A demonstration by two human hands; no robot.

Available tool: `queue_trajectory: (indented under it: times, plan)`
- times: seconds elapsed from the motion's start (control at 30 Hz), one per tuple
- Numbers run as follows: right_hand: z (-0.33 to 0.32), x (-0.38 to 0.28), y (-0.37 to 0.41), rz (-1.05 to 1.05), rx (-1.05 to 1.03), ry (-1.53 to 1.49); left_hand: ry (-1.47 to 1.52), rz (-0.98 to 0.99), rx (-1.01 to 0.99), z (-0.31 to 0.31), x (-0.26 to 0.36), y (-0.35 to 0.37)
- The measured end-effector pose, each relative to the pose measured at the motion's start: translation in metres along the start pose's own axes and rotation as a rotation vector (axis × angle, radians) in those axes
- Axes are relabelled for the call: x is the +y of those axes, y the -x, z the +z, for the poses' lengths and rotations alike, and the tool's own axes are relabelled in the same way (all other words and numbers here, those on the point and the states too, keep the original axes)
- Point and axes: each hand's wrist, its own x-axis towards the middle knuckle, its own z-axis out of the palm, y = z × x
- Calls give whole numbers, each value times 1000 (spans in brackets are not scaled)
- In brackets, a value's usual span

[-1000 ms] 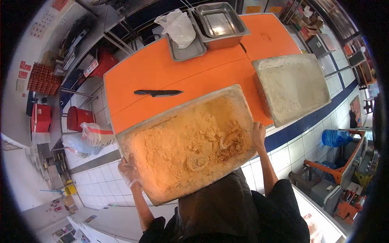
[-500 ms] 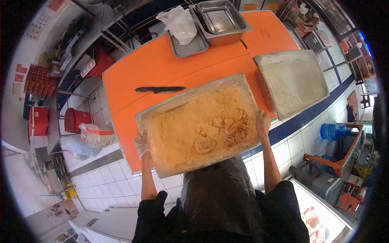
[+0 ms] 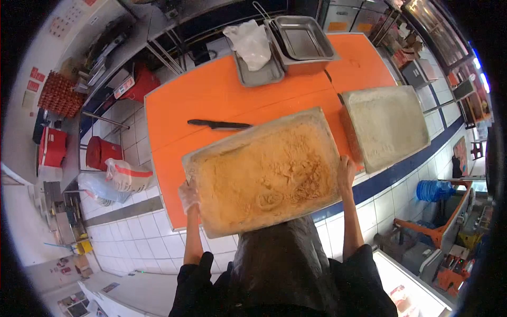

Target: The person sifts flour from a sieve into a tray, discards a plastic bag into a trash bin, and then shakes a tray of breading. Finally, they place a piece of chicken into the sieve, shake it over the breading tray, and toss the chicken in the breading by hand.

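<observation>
A large rectangular tray (image 3: 208,233) holds orange-brown powder with a clumped, darker area at its right. My left hand (image 3: 188,195), in a clear glove, grips the tray's left end. At the right end, my right hand (image 3: 347,171) is closed on the edge. Beyond the tray lies a dark knife (image 3: 219,124) on the orange table (image 3: 185,98). To the right stands a second tray (image 3: 391,127) with a pale powdery surface.
At the table's far edge are a metal tray (image 3: 258,77) bearing a white plastic bag (image 3: 250,45) and stacked steel pans (image 3: 308,66). Filled bags (image 3: 127,177) and a red bucket (image 3: 103,153) stand left. Blue water bottles (image 3: 434,190) are at right.
The table and its items appear lower and slightly to the right in the view. Both hands still hold the powder tray, which also sits slightly lower in view.
</observation>
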Motion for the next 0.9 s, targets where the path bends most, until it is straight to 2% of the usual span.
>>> queue_trajectory:
  times: [0.03, 0.07, 0.13, 0.17, 0.2, 0.23, 0.3, 0.33, 0.4, 0.43, 0.5, 0.53, 0.57, 0.6, 0.63, 0.67, 0.7, 0.73, 0.8, 0.83, 0.9]
  plan:
    - [-7, -12, 5, 31, 11, -30, -10, -7, -10, 6, -13, 2]
    - [0, 4, 1, 44, 11, -30, -1, -21, -33, 10, -32, -8]
    - [16, 28, 0, -36, 103, -10, 3, -23, -57, 5, -42, -14]
    - [20, 29, -7, -40, 108, -18, -131, 15, -28, 5, -42, -14]
    - [22, 31, -16, 25, 28, -53, -266, 48, 0, 5, -42, -11]
    - [17, 35, -14, 109, -42, -81, -269, 58, -19, -3, -21, -3]
    - [10, 26, -6, 127, 2, -133, -185, -201, -134, -20, 53, 9]
    - [7, 25, 2, 140, 12, -184, -192, -206, -144, -25, 52, 7]
    - [-2, 34, 10, 162, -27, -201, -168, -101, -22, -47, 42, -2]
    - [-4, 41, 14, 176, -55, -229, -182, -112, -15, -55, 54, 2]
    - [9, 66, 23, 205, -29, -256, 44, 35, -22, -74, 102, 9]
    - [17, 78, 25, 232, 13, -278, 25, 37, -6, -75, 127, 14]
    - [21, 79, 30, 238, -7, -293, -25, 128, 23, -79, 151, 19]
    - [22, 78, 35, 152, 40, -200, -76, 222, 45, -84, 164, 22]
    - [23, 76, 25, 49, 93, -114, -86, 233, 67, -92, 166, 22]
    - [7, 68, 24, 227, -79, -337, -239, 201, 86, -100, 165, 23]
    - [2, 59, 27, 288, -64, -417, -402, 159, 90, -109, 165, 26]
    - [-1, 44, 32, 351, -38, -495, -415, 165, 90, -108, 165, 25]
    - [20, 65, 32, 345, 1, -455, -474, 611, 282, -102, 159, 32]
    - [33, 68, 24, 310, 30, -431, -486, 592, 316, -107, 164, 34]
    - [7, 47, 29, 268, -80, -477, -355, 191, 134, -111, 189, 23]
